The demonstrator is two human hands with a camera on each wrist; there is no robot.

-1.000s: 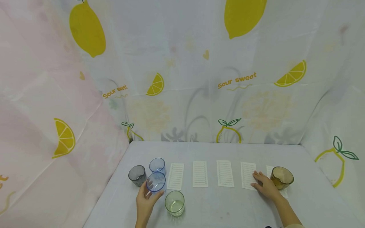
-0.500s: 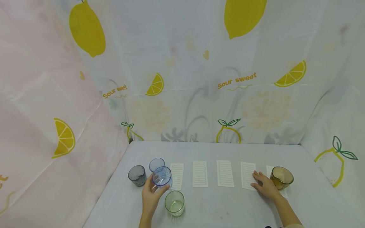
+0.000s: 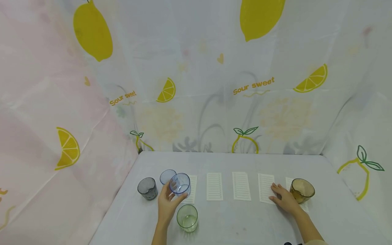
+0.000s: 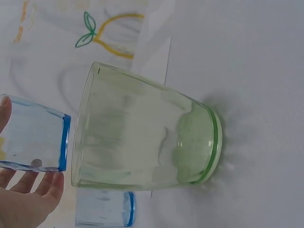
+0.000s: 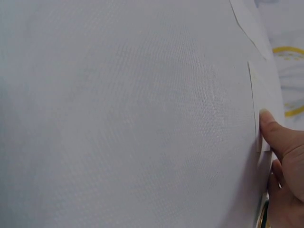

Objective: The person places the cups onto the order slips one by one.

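Note:
My left hand [image 3: 166,207] grips a clear blue glass [image 3: 180,185] by its side, held up over the leftmost lined paper slip [image 3: 192,194]. Behind it to the left stands a second blue glass [image 3: 166,175], partly hidden in the head view. A green glass [image 3: 187,217] stands upright just in front of the held one; in the left wrist view the green glass [image 4: 142,128] fills the middle. My right hand [image 3: 285,200] rests on the table, its thumb and fingertips at the edge of a lined slip [image 3: 265,189]. Right beside it stands an amber glass [image 3: 302,190].
A grey glass [image 3: 148,189] stands near the table's left edge. Two more slips lie in the middle, one left [image 3: 214,187] and one right [image 3: 241,186]; another slip [image 3: 289,182] is partly under the amber glass. A lemon-printed cloth [image 3: 202,85] hangs behind the table.
My left hand has carried the blue glass right and away from me, from beside the grey glass to over the leftmost slip. My right hand has stayed in place.

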